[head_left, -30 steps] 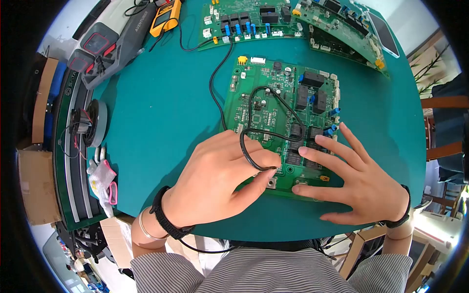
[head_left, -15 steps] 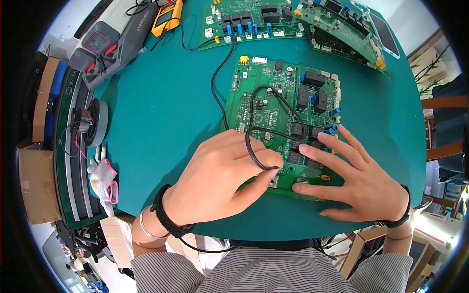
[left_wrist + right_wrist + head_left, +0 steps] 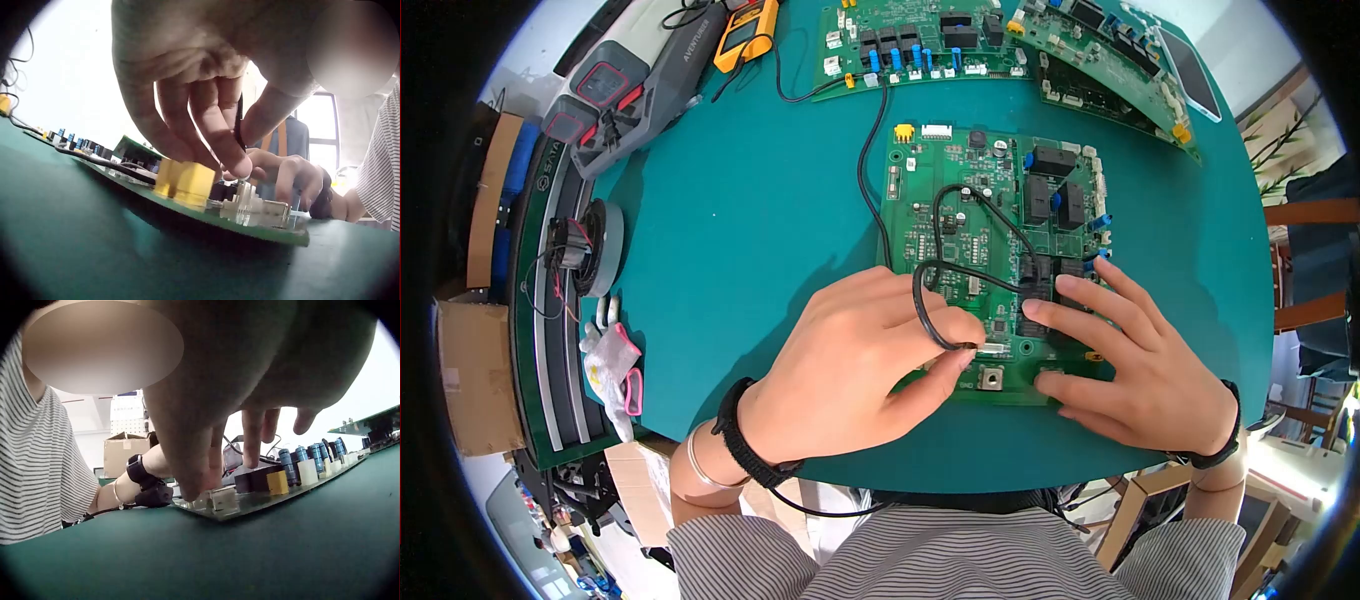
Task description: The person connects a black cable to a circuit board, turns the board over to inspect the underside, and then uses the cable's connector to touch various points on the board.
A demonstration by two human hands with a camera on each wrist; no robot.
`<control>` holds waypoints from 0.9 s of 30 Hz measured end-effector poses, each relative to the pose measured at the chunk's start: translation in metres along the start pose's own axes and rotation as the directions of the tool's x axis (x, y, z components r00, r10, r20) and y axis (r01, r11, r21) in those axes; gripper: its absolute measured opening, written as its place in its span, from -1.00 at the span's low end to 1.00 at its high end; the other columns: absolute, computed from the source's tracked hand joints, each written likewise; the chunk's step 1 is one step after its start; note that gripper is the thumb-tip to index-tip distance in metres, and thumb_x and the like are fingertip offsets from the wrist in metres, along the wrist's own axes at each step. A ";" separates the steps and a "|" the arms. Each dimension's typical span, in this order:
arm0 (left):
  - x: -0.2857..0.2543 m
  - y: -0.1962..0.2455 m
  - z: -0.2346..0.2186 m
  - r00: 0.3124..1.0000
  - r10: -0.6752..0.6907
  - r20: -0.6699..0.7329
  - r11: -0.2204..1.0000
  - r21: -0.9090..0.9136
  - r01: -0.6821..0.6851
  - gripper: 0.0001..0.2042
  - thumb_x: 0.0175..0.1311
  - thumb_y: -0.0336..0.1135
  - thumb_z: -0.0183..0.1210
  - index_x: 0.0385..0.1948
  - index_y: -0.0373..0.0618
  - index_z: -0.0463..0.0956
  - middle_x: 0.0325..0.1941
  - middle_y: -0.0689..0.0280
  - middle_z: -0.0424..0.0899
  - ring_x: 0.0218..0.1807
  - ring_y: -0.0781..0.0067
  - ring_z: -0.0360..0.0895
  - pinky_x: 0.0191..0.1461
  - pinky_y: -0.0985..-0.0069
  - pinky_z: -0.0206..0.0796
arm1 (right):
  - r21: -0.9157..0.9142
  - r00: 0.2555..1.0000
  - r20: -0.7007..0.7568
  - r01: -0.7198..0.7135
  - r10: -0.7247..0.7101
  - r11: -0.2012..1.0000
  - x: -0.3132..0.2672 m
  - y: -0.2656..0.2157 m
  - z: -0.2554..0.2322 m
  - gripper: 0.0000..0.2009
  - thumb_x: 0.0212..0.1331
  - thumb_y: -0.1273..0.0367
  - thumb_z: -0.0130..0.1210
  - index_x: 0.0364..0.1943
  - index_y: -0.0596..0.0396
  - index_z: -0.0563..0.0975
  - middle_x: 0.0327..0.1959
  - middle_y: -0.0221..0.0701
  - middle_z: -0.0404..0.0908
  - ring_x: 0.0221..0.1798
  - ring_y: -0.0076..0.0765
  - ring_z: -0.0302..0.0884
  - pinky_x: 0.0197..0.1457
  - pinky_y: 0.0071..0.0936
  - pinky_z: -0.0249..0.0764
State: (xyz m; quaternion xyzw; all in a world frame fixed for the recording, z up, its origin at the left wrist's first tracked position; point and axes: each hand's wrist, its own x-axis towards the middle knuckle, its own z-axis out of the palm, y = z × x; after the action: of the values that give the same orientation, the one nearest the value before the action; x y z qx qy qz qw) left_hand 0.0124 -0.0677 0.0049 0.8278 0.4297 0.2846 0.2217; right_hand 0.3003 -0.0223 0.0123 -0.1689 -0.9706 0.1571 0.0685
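Observation:
A green circuit board lies on the teal table, a looped black cable over it. Thumb and forefinger of my left hand pinch the cable's end near the board's front edge, beside a white connector. In the left wrist view, those fingertips are close above clear connectors, behind a yellow block. My right hand is spread, its fingertips touching black relays and the front right of the board. The right wrist view shows its fingers down by the board's edge, near a yellow part.
At the back are another circuit board, stacked boards, a phone and a yellow meter with a black lead. Along the left side are a grey tool, a round reel and pink-handled scissors.
The board has shifted to the right and slightly toward me. White connector and metal part by my left fingertips show more fully; my left hand still pinches the cable end.

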 end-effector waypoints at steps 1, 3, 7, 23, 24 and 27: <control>0.000 0.001 0.000 0.999 0.011 -0.032 1.000 0.000 -0.011 -0.77 0.07 -0.57 0.37 -0.22 -0.10 0.68 -0.35 0.29 0.74 -0.34 0.21 0.67 -0.21 0.31 0.46 | -0.034 0.999 -0.036 -0.002 0.000 0.999 0.000 0.000 0.001 -0.69 -0.06 0.30 0.46 -0.16 -0.15 0.68 0.48 -0.28 0.42 0.58 0.06 0.22 0.62 0.29 0.16; 0.000 0.003 0.000 0.998 0.023 -0.063 1.000 -0.001 -0.023 -0.77 0.05 -0.58 0.37 -0.23 -0.10 0.68 -0.35 0.30 0.74 -0.35 0.23 0.67 -0.22 0.32 0.45 | -0.068 0.997 -0.072 -0.005 0.000 0.998 0.000 0.000 0.001 -0.73 -0.07 0.32 0.46 -0.23 -0.10 0.68 0.44 -0.28 0.46 0.56 0.05 0.25 0.61 0.29 0.19; 0.001 0.005 -0.002 0.982 0.031 -0.186 0.999 -0.011 -0.033 -0.78 -0.01 -0.61 0.33 -0.31 -0.11 0.69 -0.37 0.33 0.74 -0.37 0.28 0.64 -0.26 0.38 0.42 | -0.122 0.991 -0.129 -0.047 0.031 0.991 0.002 0.003 0.000 -0.81 -0.10 0.40 0.42 -0.36 -0.02 0.65 0.36 -0.28 0.53 0.52 0.05 0.32 0.58 0.29 0.25; 0.000 0.001 -0.001 0.998 -0.018 -0.066 0.997 -0.076 0.012 -0.77 -0.02 -0.63 0.29 -0.30 -0.13 0.66 -0.37 0.32 0.74 -0.36 0.26 0.66 -0.26 0.37 0.41 | -0.194 0.966 -0.186 -0.214 0.179 0.957 0.005 -0.001 -0.005 -0.81 -0.18 0.61 0.21 -0.41 0.12 0.53 0.28 -0.22 0.57 0.48 0.08 0.37 0.58 0.25 0.26; 0.000 0.001 -0.002 0.998 -0.017 -0.066 0.997 -0.076 0.012 -0.77 -0.02 -0.63 0.29 -0.30 -0.13 0.66 -0.37 0.32 0.74 -0.36 0.26 0.66 -0.26 0.37 0.41 | -0.194 0.966 -0.186 -0.215 0.179 0.957 0.005 0.000 -0.005 -0.81 -0.18 0.61 0.21 -0.41 0.12 0.53 0.28 -0.22 0.57 0.48 0.08 0.37 0.58 0.25 0.26; -0.001 0.001 -0.003 1.000 -0.024 -0.011 0.998 -0.065 0.023 -0.77 -0.01 -0.63 0.29 -0.30 -0.13 0.66 -0.34 0.33 0.75 -0.35 0.25 0.67 -0.25 0.35 0.41 | -0.202 0.969 -0.194 -0.194 0.155 0.960 0.005 0.002 -0.005 -0.80 -0.20 0.55 0.22 -0.40 0.14 0.49 0.26 -0.24 0.55 0.48 -0.05 0.38 0.61 0.16 0.23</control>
State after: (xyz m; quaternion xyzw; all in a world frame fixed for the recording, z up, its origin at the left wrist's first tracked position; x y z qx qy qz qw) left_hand 0.0105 -0.0688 0.0071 0.8134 0.4312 0.3005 0.2494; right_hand 0.2975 -0.0178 0.0167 -0.2740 -0.9533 0.0388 0.1208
